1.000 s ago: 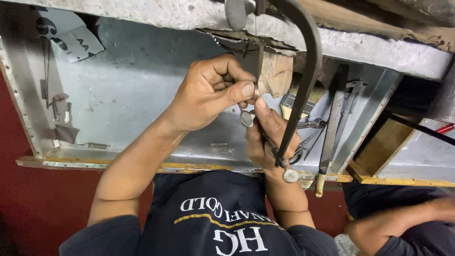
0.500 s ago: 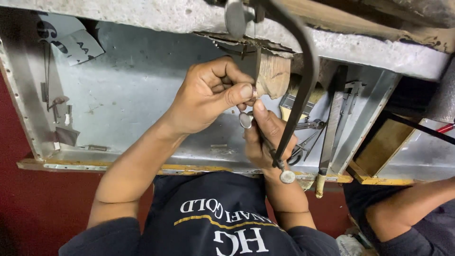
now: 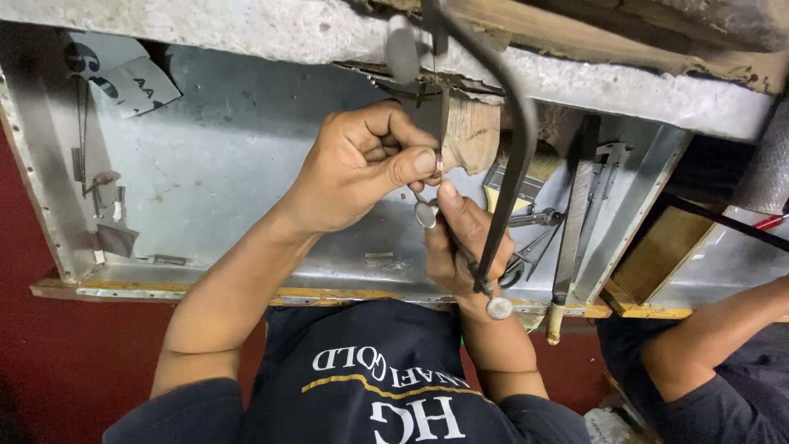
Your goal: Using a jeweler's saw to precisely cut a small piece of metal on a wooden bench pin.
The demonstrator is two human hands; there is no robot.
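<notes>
Left hand (image 3: 362,168): closed, thumb and fingers pinching a small ring-like metal piece (image 3: 440,164) against the wooden bench peg (image 3: 472,136).
Right hand (image 3: 460,238): wrapped shut around the handle of the jeweller's saw (image 3: 514,156), below the peg.
Workpiece position: at the tip of the left thumb, touching the side of the peg, under the edge of the bench top (image 3: 575,78).
Saw position: dark frame arching from above the bench edge down to the right hand; the thin blade runs upright just beside the pinched piece.
Cut progress: blade is at the piece; whether a kerf exists is too small to tell. Judged as sawing in hand, not finished, since the piece is clamped at the peg.
Metal tray (image 3: 246,238): under the bench, holding files and pliers (image 3: 567,238) to the right of the hands.
Co-worker's arm (image 3: 707,337): lower right, well apart.
</notes>
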